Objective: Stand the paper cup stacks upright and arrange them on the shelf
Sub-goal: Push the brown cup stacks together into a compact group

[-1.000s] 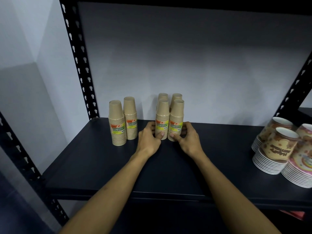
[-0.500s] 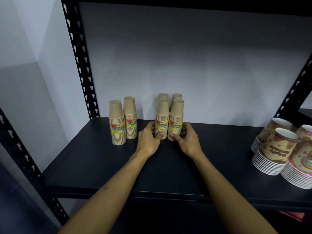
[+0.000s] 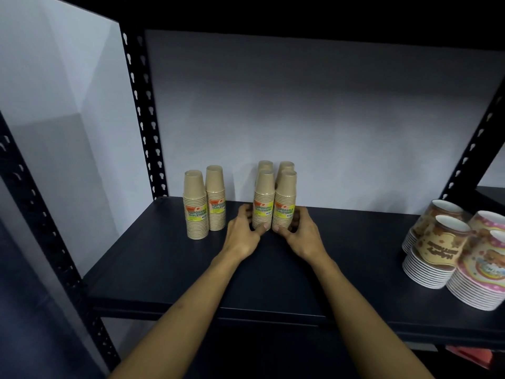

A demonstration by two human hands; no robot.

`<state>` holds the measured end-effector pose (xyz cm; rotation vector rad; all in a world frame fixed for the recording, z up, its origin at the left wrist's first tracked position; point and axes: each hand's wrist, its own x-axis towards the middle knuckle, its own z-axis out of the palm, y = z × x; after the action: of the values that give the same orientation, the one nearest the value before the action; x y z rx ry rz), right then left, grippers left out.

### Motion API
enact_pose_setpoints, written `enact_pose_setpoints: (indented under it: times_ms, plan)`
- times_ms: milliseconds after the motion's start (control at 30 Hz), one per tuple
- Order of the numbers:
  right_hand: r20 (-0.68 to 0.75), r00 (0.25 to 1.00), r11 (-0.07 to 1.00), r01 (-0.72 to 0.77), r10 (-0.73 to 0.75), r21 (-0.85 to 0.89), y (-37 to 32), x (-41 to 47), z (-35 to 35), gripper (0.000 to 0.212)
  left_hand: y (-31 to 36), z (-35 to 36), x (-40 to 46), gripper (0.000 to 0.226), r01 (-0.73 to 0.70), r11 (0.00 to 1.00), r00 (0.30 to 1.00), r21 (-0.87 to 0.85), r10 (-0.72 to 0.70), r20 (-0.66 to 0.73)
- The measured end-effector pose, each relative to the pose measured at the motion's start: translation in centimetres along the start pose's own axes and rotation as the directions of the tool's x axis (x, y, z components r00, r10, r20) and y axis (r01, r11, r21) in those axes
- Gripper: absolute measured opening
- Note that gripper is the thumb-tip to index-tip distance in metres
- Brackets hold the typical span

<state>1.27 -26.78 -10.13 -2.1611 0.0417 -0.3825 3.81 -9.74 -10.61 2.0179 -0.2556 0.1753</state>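
A dark metal shelf (image 3: 164,269) fills most of the view, its flat board running from a perforated upright post (image 3: 142,105) at the back left corner to the right edge of the frame, with a pale wall behind it. Toward the shelf's right end lie several stacks of printed paper cups (image 3: 437,250), tipped over on their sides with their open mouths facing up and back, the stacks touching one another. Near the back middle of the shelf stands a cluster of four brown cup stacks (image 3: 274,203), upright and mouth down, two in front and two just behind, pressed side by side, each front stack wearing a yellow-green label. To the left of that cluster, closer to the post and apart from it, stand two more brown cup stacks (image 3: 205,206), also upright, the front one just beside the one behind it. The left hand (image 3: 243,236) grips the lower left side of the cluster, fingers curled round it and thumb against the front. The right hand (image 3: 303,236) mirrors it on the lower right side, fingers wrapped round the stack and thumb touching the front base.
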Motion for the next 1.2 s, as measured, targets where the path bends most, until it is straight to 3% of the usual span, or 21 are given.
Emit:
enact_pose_setpoints:
  times_ms: [167,300,433,967,1067,1200]
  plan:
    - [-0.008,0.998,0.933,-0.056,0.057,-0.355,-0.4,-2.8,-0.6,0.083,0.2,-0.8,-2.5,0.078,0.017,0.978,0.999,0.208,-0.025,0.036]
    - [0.092,0.994,0.847,0.093,-0.053,-0.524,-0.7,-6.1,-0.2,0.064,-0.1,-1.3,-6.1,0.067,-0.089,0.841,0.995,0.534,0.054,0.08]
    - [0.184,0.98,0.78,0.17,-0.071,-0.602,-0.7,-7.6,0.0,0.063,-0.7,-1.8,-8.3,0.064,-0.148,0.757,0.988,0.637,0.081,0.133]
    - [0.262,0.955,0.721,0.28,-0.14,-0.634,-1.0,-7.2,0.0,0.052,-0.5,-3.3,-9.8,0.058,-0.139,0.793,0.99,0.593,0.088,0.113]
    - [0.366,0.908,0.761,0.384,-0.205,-0.523,-1.8,-6.2,0.4,0.045,-0.6,-4.8,-10.6,0.055,-0.091,0.806,0.996,0.585,0.08,0.045]
    - [0.464,0.836,0.895,0.41,-0.291,-0.176,-4.5,-3.9,2.2,0.053,-0.1,-7.4,-10.7,0.05,-0.008,0.846,0.993,0.534,0.068,-0.092]
